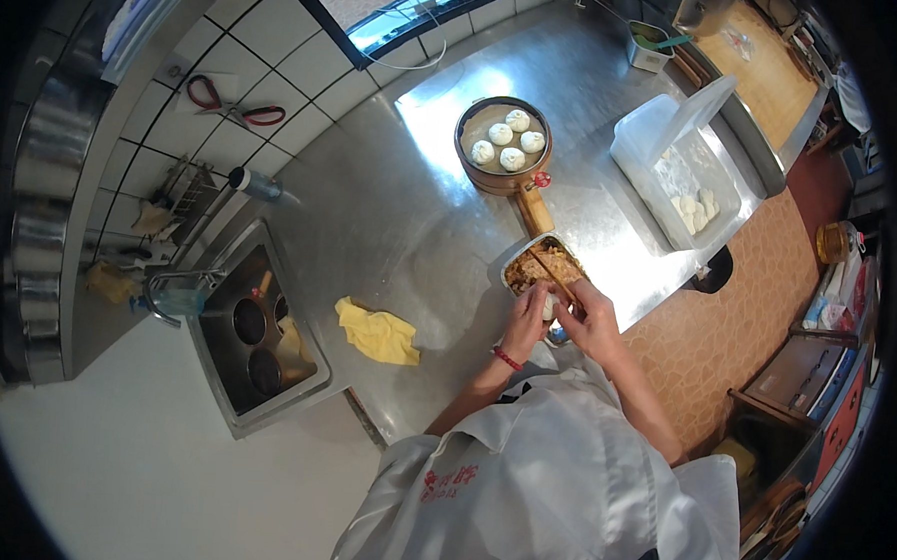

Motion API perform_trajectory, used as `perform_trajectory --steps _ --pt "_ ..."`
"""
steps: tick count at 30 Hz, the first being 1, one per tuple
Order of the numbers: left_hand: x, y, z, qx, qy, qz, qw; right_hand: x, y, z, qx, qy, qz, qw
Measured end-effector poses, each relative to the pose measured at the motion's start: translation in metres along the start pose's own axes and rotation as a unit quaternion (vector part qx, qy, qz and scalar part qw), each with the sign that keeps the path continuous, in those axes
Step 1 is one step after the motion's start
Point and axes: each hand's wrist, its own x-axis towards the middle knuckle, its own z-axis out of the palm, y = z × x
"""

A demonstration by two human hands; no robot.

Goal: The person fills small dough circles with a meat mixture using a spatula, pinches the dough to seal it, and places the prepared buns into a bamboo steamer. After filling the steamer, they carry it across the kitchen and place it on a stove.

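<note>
My left hand (528,319) cups a small white piece of dough (548,306) over the near edge of a metal tray of brown filling (534,267). My right hand (589,316) is closed on a thin wooden stick (552,272) whose far end reaches into the filling. Both hands touch at the dough. Farther back stands a round bamboo steamer (471,161) holding several white buns (510,141).
A clear plastic tub (681,180) with an open lid and pale dough pieces sits at right. A yellow cloth (378,334) lies on the steel counter (392,207). A sink (251,331) with a tap is at left; red-handled scissors (238,106) hang on the tiled wall.
</note>
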Motion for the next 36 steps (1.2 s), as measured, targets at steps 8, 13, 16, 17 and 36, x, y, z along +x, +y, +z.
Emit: perform_trajectory --steps 8,13,16,17,36 --pt "0.011 -0.012 -0.007 0.050 0.018 -0.040 0.998 0.003 0.002 0.000 -0.025 -0.013 -0.057 0.998" --pt "0.017 -0.012 -0.016 0.046 -0.019 -0.054 0.997 0.009 0.011 -0.004 -0.061 -0.055 -0.136 0.987" --pt "0.012 0.010 -0.001 -0.028 -0.012 -0.087 0.996 0.010 0.005 -0.005 -0.068 -0.053 -0.086 0.993" --pt "0.010 0.013 -0.001 -0.040 -0.020 -0.076 0.996 0.011 0.005 -0.005 -0.060 -0.055 -0.066 0.994" --pt "0.017 0.019 -0.012 -0.175 -0.053 0.021 0.983 0.043 -0.003 -0.001 -0.029 -0.084 -0.094 0.992"
